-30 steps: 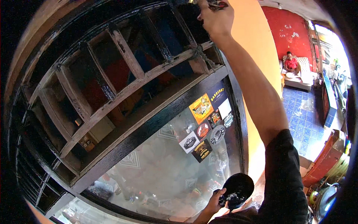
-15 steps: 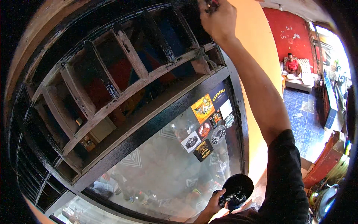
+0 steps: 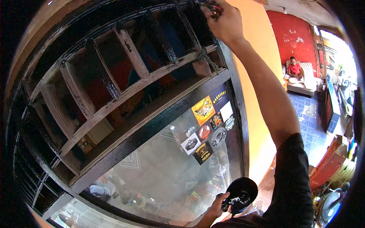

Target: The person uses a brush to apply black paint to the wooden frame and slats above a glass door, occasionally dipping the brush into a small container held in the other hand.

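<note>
Your right hand [image 3: 227, 23] is clenching a small dark-and-red tool [image 3: 216, 11] at the view's top edge, near the upper right corner of the wooden lattice [image 3: 131, 49]. It is perhaps a brush pointing up and leftward, but your fingers and the frame edge are hiding too much of it to settle its long axis. Since a second ago, that fist has been shifting slightly rightward against the lattice, so you are seemingly working along the same dark corner.

Your left hand [image 3: 216, 206] is grasping a black mug [image 3: 238, 183] by its handle, well below, and is staying put. The mug's mouth is facing up toward you, its handle is pointing down and left, and the dark liquid [image 3: 239, 199] inside is now glinting more brightly.

Farther out, several slats are showing bare wood while others are wearing patchy black. Below the lattice, stickers are clinging to the glass pane [image 3: 152, 163]; beyond the orange wall [image 3: 258, 76], a person [image 3: 294, 68] is sitting on a sofa [image 3: 311, 72].
</note>
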Available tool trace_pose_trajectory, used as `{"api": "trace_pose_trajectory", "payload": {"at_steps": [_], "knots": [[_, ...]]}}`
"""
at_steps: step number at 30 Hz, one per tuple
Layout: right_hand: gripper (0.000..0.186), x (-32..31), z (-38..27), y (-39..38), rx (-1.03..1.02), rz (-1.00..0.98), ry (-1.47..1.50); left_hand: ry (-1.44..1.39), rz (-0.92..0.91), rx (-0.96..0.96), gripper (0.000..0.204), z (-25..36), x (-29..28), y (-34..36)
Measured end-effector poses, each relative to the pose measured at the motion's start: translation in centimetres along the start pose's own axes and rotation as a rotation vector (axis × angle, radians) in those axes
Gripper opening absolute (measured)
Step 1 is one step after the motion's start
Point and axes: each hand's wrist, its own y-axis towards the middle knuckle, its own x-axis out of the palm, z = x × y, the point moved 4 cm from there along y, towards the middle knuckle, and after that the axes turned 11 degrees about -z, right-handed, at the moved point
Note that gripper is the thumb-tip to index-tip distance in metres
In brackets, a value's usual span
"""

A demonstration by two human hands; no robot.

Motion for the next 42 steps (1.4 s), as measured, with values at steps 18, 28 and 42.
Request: {"api": "trace_pose_trajectory", "payload": {"at_steps": [18,28,42], "knots": [[0.008,-1.2,-2.3,0.2,-0.32,-0.009,-0.293,0.141,0.051,-0.064,0.043,-2.7,-2.6,0.8],[0.01,-0.6,-2.2,1.5,-0.053,0.0,0.14,-0.121,-0.144,-0.085,0.077,-8.1,-6.4,3.7],[0.013,-2.0,-2.7,4.5,-0.237,-0.266,-0.18,0.434,-0.122,0.131,0.061,-1.1,-2.8,1.2]]}}
